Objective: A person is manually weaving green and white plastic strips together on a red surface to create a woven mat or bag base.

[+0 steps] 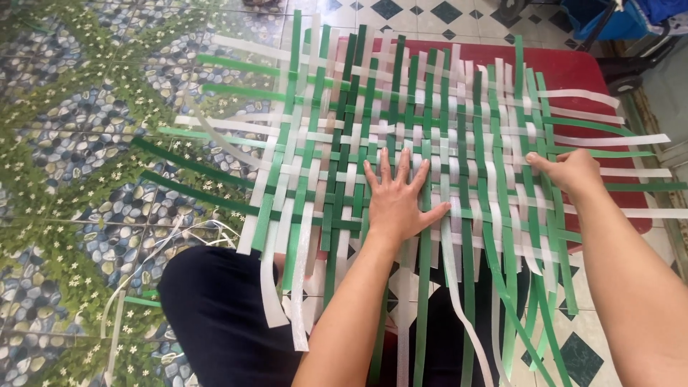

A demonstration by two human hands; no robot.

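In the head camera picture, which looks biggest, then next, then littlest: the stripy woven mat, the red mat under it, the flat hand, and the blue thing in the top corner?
1. Woven mat of green and white strips.
2. Red mat, mostly covered, so its full size is unsure.
3. Left hand, pressed flat, and blue thing: unsure, since it is cut off and farther away.

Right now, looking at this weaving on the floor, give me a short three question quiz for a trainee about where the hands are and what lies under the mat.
1. True or false: the left hand lies flat, fingers spread, on the woven mat of green and white plastic strips.
2. Which part of the mat does the right hand grip? A) its right side B) its far edge C) its left corner
3. Fill in: under the mat's far right part lies a ___ coloured flat board.

Key: 1 true. 2 A. 3 red.
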